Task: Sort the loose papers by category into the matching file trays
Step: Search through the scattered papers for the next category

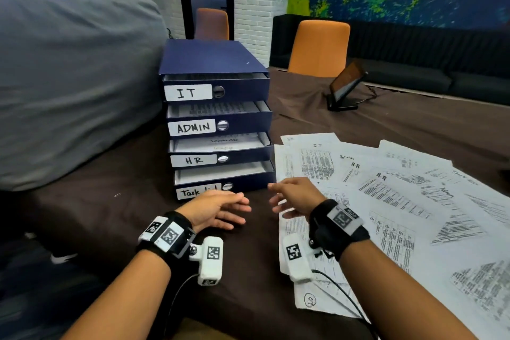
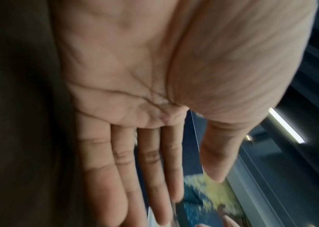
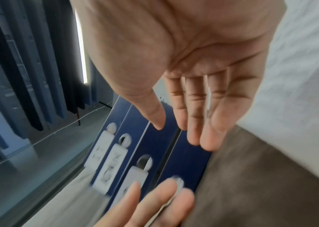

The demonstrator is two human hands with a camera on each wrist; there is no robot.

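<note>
A dark blue stack of file trays (image 1: 220,124) stands on the brown table, its drawers labelled IT, ADMIN, HR and Task list, each pulled out a little with paper inside. Loose printed papers (image 1: 386,201) lie spread to its right, some marked IT, Admin or HR by hand. My left hand (image 1: 220,210) hovers just in front of the bottom tray, fingers straight, holding nothing; its palm (image 2: 125,69) is bare. My right hand (image 1: 292,196) hangs over the near left edge of the papers, fingers (image 3: 211,122) straight and empty. The trays (image 3: 154,153) show beyond them.
A large grey cushion (image 1: 69,85) fills the table's left side beside the trays. A tablet on a stand (image 1: 345,88) sits at the back right. Two orange chairs (image 1: 317,47) stand behind the table. Bare brown cloth (image 1: 414,119) lies beyond the papers.
</note>
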